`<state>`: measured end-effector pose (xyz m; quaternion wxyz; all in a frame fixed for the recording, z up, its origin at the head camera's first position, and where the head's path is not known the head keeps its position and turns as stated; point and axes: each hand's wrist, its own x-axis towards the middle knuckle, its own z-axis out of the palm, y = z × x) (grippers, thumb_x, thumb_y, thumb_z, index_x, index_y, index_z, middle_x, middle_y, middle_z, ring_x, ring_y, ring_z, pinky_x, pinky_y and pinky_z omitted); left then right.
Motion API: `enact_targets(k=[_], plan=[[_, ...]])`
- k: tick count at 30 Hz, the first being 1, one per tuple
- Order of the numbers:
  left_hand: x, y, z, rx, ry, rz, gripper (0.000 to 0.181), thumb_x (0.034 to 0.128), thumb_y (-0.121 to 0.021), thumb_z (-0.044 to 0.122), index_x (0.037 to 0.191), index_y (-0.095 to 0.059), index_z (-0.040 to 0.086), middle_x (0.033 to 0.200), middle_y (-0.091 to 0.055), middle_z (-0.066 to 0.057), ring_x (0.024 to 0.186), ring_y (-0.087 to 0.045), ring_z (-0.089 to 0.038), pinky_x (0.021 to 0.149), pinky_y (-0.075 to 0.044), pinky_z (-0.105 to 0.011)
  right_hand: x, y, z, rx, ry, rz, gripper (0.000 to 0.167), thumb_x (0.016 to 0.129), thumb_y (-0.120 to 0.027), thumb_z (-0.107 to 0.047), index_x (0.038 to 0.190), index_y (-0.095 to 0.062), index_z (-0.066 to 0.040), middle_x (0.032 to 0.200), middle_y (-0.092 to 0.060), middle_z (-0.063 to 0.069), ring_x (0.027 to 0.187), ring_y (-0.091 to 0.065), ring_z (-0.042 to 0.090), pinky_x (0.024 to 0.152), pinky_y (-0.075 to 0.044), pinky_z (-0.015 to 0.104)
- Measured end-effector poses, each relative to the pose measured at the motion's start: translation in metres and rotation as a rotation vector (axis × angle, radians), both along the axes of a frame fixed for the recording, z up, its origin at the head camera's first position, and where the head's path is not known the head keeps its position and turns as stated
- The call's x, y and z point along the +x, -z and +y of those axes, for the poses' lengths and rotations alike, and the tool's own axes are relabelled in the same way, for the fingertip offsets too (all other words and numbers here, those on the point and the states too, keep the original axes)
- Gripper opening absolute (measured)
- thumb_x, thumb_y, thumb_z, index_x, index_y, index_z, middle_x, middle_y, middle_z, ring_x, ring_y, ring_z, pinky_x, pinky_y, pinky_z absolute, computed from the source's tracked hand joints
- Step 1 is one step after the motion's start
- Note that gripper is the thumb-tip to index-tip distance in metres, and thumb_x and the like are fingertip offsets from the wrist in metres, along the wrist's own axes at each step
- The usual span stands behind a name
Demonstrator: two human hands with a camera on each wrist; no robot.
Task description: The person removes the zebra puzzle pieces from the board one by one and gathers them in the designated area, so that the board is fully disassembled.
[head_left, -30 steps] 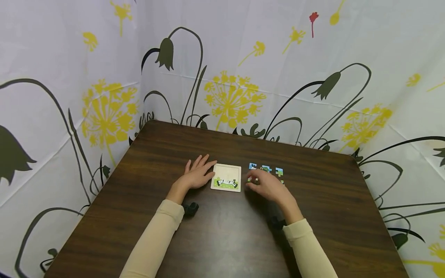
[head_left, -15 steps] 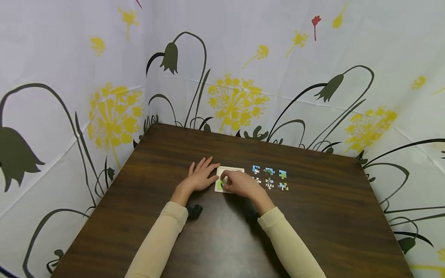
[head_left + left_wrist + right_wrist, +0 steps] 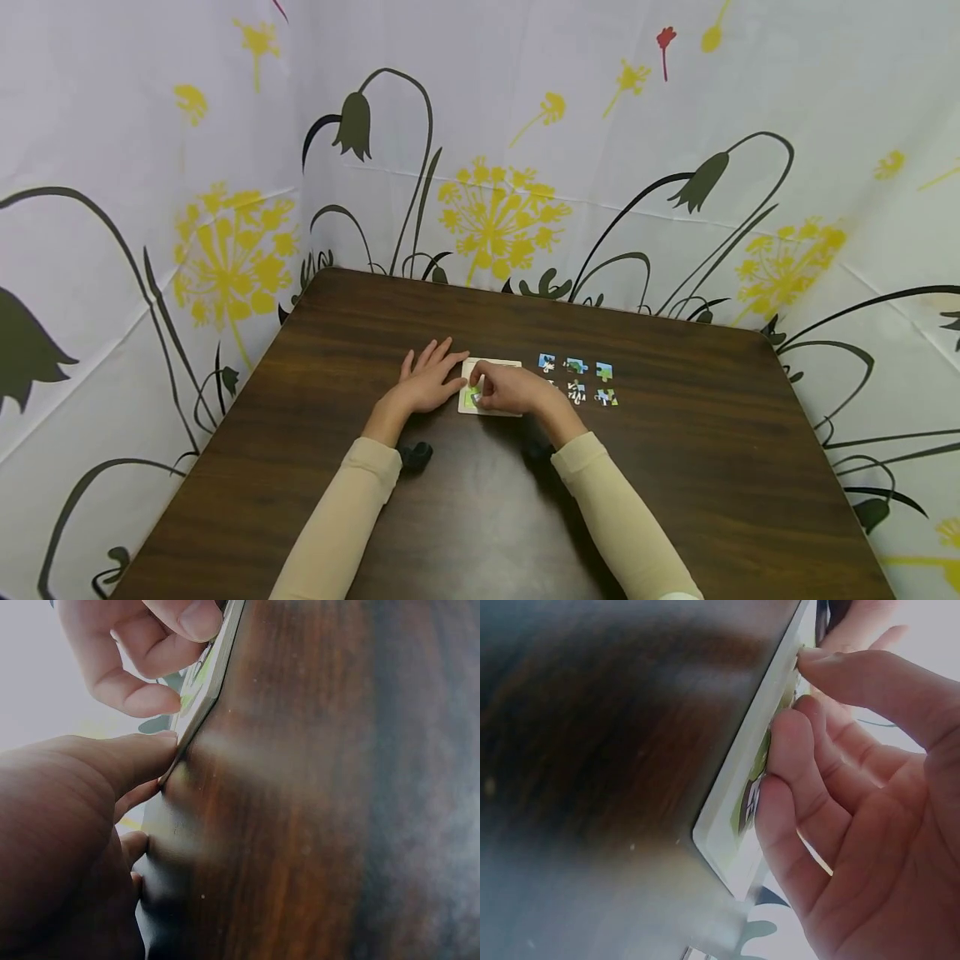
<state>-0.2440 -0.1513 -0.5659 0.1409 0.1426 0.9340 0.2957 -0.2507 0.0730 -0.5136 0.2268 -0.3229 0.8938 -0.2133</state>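
Observation:
A small square puzzle tray with a pale rim lies flat on the table, its lower part showing a green picture with black-and-white stripes. My left hand rests on the table at the tray's left side, fingers spread, the thumb touching the rim in the left wrist view. Over the tray, my right hand has its fingers curled down, thumb and fingertips pinching at a puzzle piece low on the picture. That piece is mostly hidden behind the fingers. Right of the tray lie several loose puzzle pieces in two rows.
The dark wooden table reaches back to a white curtain printed with flowers. Under each wrist sits a black wrist-camera mount, the left mount showing more plainly.
My right hand has moved left from above the loose pieces to over the tray, and its fingers now work low on the picture. The left hand stays beside the tray.

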Motion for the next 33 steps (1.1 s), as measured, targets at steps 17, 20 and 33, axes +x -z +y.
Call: enact_targets(k=[17,20,33], plan=[[0.0012,-0.0001,-0.0001,0.019,0.004,0.014,0.062,0.1126,-0.053,0.044,0.17,-0.038,0.026,0.184,-0.008,-0.008,0.17,0.003,-0.035,0.13,0.013,-0.068,-0.0028,0.0054,0.0012,-0.041,-0.006,-0.03,0.033,0.101,-0.071,-0.01,0.133,-0.06,-0.01,0.097,-0.071,0.003,0.082,-0.064,0.013,0.082,-0.056,0.034],[0.0009,0.0002,0.0001,0.02,0.005,0.016,0.061,0.1126,-0.053,0.043,0.169,-0.038,0.025,0.183,-0.008,-0.009,0.17,0.003,-0.035,0.13,0.013,-0.068,-0.0029,0.0041,0.0021,-0.047,-0.009,-0.044,0.032,0.101,-0.072,-0.012,0.13,-0.057,-0.011,0.096,-0.071,0.003,0.081,-0.064,0.013,0.08,-0.056,0.033],[0.0023,-0.004,-0.0007,0.004,0.009,0.007,0.063,0.1127,-0.052,0.045,0.17,-0.036,0.025,0.184,-0.007,-0.009,0.17,0.004,-0.035,0.13,0.013,-0.068,-0.0017,0.0019,0.0027,-0.081,-0.009,-0.03,0.02,0.105,-0.066,-0.009,0.119,-0.054,-0.014,0.099,-0.069,0.004,0.081,-0.063,0.015,0.078,-0.053,0.033]])
